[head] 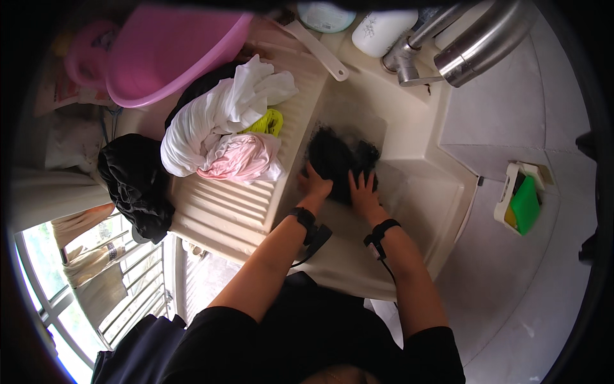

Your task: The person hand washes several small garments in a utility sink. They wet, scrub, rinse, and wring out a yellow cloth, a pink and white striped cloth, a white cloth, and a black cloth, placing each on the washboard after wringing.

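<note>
A wet black cloth point(336, 156) lies bunched in cloudy water in the deep part of a beige laundry sink point(410, 127). My left hand point(316, 185) is at its near left edge, thumb to the right and fingers curled into the fabric, their tips hidden. Just to the right, my right hand point(366, 196) rests on the cloth with its fingers spread; whether it pinches any fabric I cannot tell. Both wrists wear black straps with small devices and cables.
A ribbed washboard point(230, 201) on the left carries white fabric point(201, 120), pink fabric point(240, 156) and a yellow-green cloth point(268, 122). Black clothing point(136, 177) hangs over its edge. Around stand a pink basin point(168, 53), a brush point(319, 48), a white bottle point(383, 31), a faucet point(465, 62) and a sponge holder point(506, 194).
</note>
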### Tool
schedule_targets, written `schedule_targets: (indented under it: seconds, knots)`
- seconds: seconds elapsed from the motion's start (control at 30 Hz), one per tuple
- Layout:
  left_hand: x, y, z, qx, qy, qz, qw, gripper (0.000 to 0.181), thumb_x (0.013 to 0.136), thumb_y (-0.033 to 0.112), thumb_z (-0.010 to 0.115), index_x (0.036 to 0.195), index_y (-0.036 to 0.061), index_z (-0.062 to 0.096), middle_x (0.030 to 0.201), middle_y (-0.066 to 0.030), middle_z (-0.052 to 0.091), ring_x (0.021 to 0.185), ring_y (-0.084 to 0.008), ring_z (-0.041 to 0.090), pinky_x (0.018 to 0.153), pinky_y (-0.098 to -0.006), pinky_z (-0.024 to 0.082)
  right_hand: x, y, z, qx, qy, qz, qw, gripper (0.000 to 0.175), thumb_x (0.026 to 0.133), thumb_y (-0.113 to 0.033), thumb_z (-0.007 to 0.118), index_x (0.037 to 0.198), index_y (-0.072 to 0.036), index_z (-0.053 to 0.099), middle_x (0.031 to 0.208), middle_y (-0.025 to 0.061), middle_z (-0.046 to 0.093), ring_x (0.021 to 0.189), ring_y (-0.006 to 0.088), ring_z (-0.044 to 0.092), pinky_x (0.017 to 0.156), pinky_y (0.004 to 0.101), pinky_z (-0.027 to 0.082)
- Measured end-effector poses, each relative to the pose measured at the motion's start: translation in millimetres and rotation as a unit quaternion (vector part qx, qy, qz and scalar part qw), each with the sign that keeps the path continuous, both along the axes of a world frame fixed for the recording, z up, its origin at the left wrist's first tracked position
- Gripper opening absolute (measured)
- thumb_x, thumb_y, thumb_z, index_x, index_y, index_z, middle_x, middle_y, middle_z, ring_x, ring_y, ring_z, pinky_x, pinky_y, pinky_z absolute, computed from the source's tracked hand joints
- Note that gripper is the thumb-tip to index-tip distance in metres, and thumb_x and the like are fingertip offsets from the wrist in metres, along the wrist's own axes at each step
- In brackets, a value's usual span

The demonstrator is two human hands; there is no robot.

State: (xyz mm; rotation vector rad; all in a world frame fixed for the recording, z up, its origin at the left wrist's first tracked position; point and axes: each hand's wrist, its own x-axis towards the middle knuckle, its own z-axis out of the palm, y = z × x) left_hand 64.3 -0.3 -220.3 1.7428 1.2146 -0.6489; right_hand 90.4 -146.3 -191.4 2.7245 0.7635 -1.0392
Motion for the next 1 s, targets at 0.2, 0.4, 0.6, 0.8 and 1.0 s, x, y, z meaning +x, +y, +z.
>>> schedule_targets:
  seconds: [0.2,0.4,0.6,0.8,1.0]
  knots:
    - [5.3,-7.3,-8.6,0.049,0.000,0.035,0.998,0.094,0.070,0.028,0.069,0.143,0.0189,0.011,0.146,-0.0208,0.003,0.130,-0.0454,0.017,0.104,-0.0494,0.028,26.0,-20.4,-2.9,0.142,-0.034,-0.052,0.988,0.093,0.064,-0.018,0.075,0.140,-0.019,0.021,0.131,0.0202,0.040,0.112,0.0414,0.044,0.082,0.0462,0.047]
    - [17.3,-0.7,-6.4,-0.421,-0.096,0.295,0.852,0.068,0.075,0.044,0.064,0.130,0.0104,0.041,0.131,-0.0158,0.040,0.119,-0.0326,0.042,0.097,-0.0471,0.037,27.0,-3.6,31.4,0.374,0.091,-0.274,0.882,0.058,0.062,-0.002,0.066,0.117,-0.004,0.050,0.108,0.0207,0.058,0.102,0.0344,0.057,0.084,0.0384,0.046]
    - [27.8,5.1,-5.2,-0.721,-0.196,0.279,0.603,0.035,0.087,0.037,0.052,0.101,0.0055,0.058,0.104,-0.0113,0.060,0.088,-0.0251,0.060,0.078,-0.0390,0.051,17.4,7.9,78.1,0.555,0.040,-0.154,0.817,0.047,0.061,-0.008,0.065,0.105,0.001,0.054,0.103,0.0141,0.057,0.093,0.0332,0.056,0.085,0.0342,0.043]
    - [32.2,-11.0,37.7,-0.434,-0.286,0.238,0.820,0.026,0.085,0.011,0.052,0.110,0.0011,0.054,0.098,-0.0100,0.060,0.087,-0.0207,0.060,0.078,-0.0336,0.050,23.0,20.3,34.3,0.608,-0.009,-0.436,0.663,0.020,0.074,-0.017,0.055,0.078,0.003,0.056,0.069,0.0097,0.053,0.069,0.0206,0.054,0.067,0.0354,0.044]
    - [50.6,-2.2,97.8,-0.075,-0.559,0.033,0.825,0.030,0.075,0.015,0.066,0.098,-0.0019,0.055,0.089,-0.0139,0.060,0.083,-0.0296,0.059,0.076,-0.0341,0.046,36.2,-21.0,31.4,0.426,-0.015,-0.499,0.755,0.027,0.079,-0.022,0.057,0.068,0.002,0.052,0.061,0.0112,0.051,0.057,0.0212,0.049,0.054,0.0402,0.039]
